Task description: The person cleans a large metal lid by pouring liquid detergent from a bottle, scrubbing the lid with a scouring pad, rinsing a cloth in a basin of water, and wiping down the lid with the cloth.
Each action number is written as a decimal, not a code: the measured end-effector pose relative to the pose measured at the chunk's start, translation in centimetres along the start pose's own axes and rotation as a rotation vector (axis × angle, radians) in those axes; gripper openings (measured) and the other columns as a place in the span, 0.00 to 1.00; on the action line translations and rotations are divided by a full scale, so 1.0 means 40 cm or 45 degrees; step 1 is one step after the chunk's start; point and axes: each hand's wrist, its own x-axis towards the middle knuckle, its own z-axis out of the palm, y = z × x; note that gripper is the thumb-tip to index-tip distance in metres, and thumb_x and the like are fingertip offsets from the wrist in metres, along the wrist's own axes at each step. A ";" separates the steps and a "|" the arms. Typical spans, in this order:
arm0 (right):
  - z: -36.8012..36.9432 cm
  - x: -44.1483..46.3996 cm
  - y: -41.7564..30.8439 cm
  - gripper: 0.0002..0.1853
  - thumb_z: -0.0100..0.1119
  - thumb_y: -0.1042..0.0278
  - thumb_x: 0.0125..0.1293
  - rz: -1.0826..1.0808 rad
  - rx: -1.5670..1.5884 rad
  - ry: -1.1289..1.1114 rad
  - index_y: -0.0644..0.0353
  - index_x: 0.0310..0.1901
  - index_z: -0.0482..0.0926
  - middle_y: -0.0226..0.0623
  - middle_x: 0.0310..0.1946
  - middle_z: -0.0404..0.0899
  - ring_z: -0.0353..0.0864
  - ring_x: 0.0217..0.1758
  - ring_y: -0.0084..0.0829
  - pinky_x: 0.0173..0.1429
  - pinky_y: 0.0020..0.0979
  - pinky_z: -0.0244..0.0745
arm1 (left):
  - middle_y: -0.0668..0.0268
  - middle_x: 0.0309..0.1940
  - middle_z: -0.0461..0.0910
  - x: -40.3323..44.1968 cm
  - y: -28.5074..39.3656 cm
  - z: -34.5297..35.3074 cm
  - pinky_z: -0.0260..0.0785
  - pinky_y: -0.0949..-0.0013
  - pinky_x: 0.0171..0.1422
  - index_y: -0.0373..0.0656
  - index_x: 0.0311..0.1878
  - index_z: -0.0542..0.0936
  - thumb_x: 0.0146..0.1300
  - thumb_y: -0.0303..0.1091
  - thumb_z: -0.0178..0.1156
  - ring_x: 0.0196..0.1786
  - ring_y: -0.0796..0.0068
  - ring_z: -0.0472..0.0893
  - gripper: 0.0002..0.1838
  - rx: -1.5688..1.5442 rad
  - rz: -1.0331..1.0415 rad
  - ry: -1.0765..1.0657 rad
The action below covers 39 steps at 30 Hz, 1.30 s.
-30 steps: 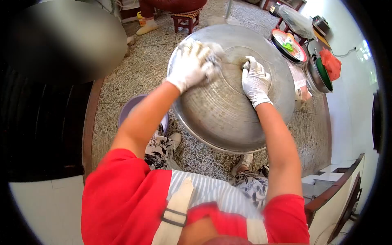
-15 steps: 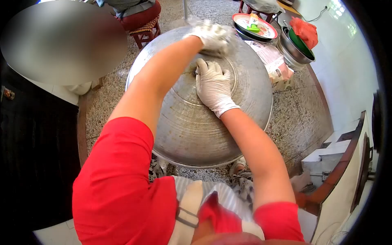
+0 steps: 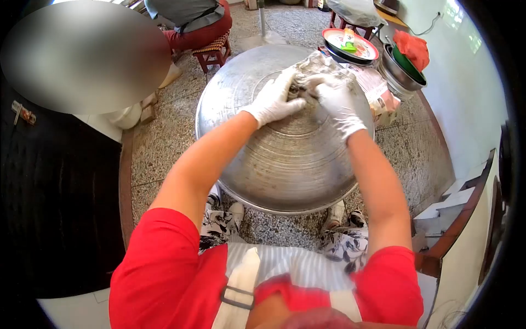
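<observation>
A large round metal lid (image 3: 285, 183) with a raised centre lies before me, dulled and streaked with brownish marks. My right hand (image 3: 335, 101), in a white glove, is closed on a crumpled, wet grey rag (image 3: 324, 64) on the far right part of the lid. My left hand (image 3: 276, 101), gloved as well, rests beside the small dark knob (image 3: 295, 89) at the centre. Its thumb is spread away from the fingers, and the fingertips reach the rag's left edge. Whether they pinch the rag is hard to see.
A person in grey and dark red sits on a low stool (image 3: 212, 53) at the far left. Behind the lid stand a red-rimmed tray (image 3: 366, 48) and stacked metal basins (image 3: 395, 74) with a red bag (image 3: 411, 49). A black surface (image 3: 60, 203) runs along my left.
The left hand has drawn back from the far side of the lid to the knob. My right hand has left the knob and moved right onto the rag, which has shifted right.
</observation>
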 end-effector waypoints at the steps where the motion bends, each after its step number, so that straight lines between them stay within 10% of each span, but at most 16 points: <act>1: -0.041 0.004 -0.048 0.21 0.55 0.57 0.64 -0.054 -0.441 0.060 0.53 0.56 0.79 0.47 0.54 0.79 0.76 0.59 0.44 0.67 0.39 0.65 | 0.44 0.63 0.68 -0.003 -0.039 0.034 0.60 0.54 0.69 0.46 0.69 0.64 0.59 0.45 0.64 0.62 0.45 0.70 0.36 0.256 0.121 0.113; 3: -0.046 0.020 -0.070 0.27 0.55 0.52 0.63 -0.118 -0.871 0.123 0.53 0.63 0.75 0.50 0.60 0.75 0.72 0.65 0.46 0.71 0.43 0.60 | 0.52 0.53 0.74 -0.003 -0.032 0.034 0.63 0.56 0.64 0.49 0.57 0.73 0.59 0.38 0.63 0.55 0.50 0.73 0.22 0.141 0.079 0.094; 6: -0.002 0.089 0.008 0.49 0.51 0.31 0.57 0.419 -1.665 0.105 0.44 0.76 0.49 0.48 0.78 0.43 0.35 0.79 0.60 0.76 0.62 0.32 | 0.59 0.45 0.78 -0.007 -0.024 0.035 0.66 0.59 0.58 0.47 0.48 0.76 0.58 0.31 0.63 0.49 0.55 0.76 0.14 0.095 0.148 0.138; 8: 0.040 0.143 -0.031 0.42 0.49 0.37 0.61 0.389 -1.576 0.002 0.39 0.76 0.52 0.48 0.78 0.42 0.33 0.80 0.58 0.77 0.60 0.34 | 0.60 0.44 0.78 -0.007 -0.033 0.044 0.66 0.59 0.58 0.46 0.50 0.76 0.58 0.31 0.63 0.48 0.56 0.77 0.15 0.141 0.135 0.134; 15: 0.246 0.296 -0.079 0.30 0.46 0.46 0.67 -0.433 -1.482 -0.868 0.31 0.72 0.62 0.37 0.77 0.50 0.41 0.80 0.51 0.77 0.62 0.36 | 0.51 0.51 0.76 -0.014 -0.044 0.073 0.60 0.55 0.68 0.38 0.56 0.73 0.58 0.39 0.63 0.57 0.50 0.73 0.25 0.264 0.103 0.285; 18: 0.243 0.371 0.003 0.30 0.47 0.45 0.68 -0.724 -1.598 -0.746 0.33 0.72 0.62 0.33 0.76 0.54 0.46 0.80 0.42 0.78 0.54 0.44 | 0.48 0.53 0.76 -0.023 -0.009 0.049 0.57 0.49 0.71 0.39 0.57 0.72 0.61 0.38 0.61 0.62 0.49 0.71 0.23 0.281 0.053 0.179; 22: 0.059 0.485 0.066 0.29 0.47 0.48 0.69 -0.591 -1.573 -0.560 0.36 0.71 0.64 0.37 0.71 0.65 0.62 0.74 0.40 0.75 0.38 0.57 | 0.57 0.47 0.80 -0.025 -0.008 0.062 0.55 0.53 0.67 0.50 0.48 0.73 0.61 0.32 0.61 0.54 0.53 0.74 0.13 0.318 0.016 0.194; 24: -0.072 0.445 0.059 0.29 0.46 0.46 0.71 0.122 -1.270 -0.436 0.43 0.71 0.64 0.41 0.69 0.68 0.64 0.72 0.41 0.74 0.31 0.57 | 0.56 0.46 0.79 -0.029 -0.003 0.060 0.54 0.51 0.68 0.50 0.50 0.72 0.61 0.32 0.61 0.56 0.52 0.74 0.14 0.312 -0.036 0.183; 33: -0.413 0.113 0.252 0.40 0.47 0.36 0.66 0.372 -1.203 0.152 0.59 0.71 0.61 0.53 0.67 0.67 0.63 0.73 0.47 0.74 0.36 0.56 | 0.52 0.57 0.76 -0.030 -0.006 0.074 0.46 0.44 0.73 0.49 0.59 0.71 0.64 0.37 0.60 0.68 0.50 0.68 0.20 0.375 -0.070 0.189; 35: -0.438 -0.021 0.314 0.39 0.50 0.39 0.65 0.019 -0.936 0.220 0.62 0.68 0.63 0.60 0.62 0.71 0.70 0.67 0.53 0.70 0.40 0.63 | 0.51 0.58 0.76 -0.024 -0.003 0.068 0.46 0.43 0.74 0.50 0.60 0.70 0.64 0.38 0.61 0.68 0.50 0.68 0.21 0.390 -0.117 0.139; 39: -0.171 -0.377 0.094 0.37 0.50 0.48 0.67 0.214 -0.953 0.735 0.68 0.68 0.60 0.66 0.61 0.68 0.67 0.66 0.60 0.71 0.45 0.62 | 0.57 0.49 0.76 -0.023 -0.019 0.081 0.48 0.39 0.72 0.52 0.56 0.71 0.64 0.38 0.60 0.57 0.54 0.75 0.18 0.435 -0.063 0.212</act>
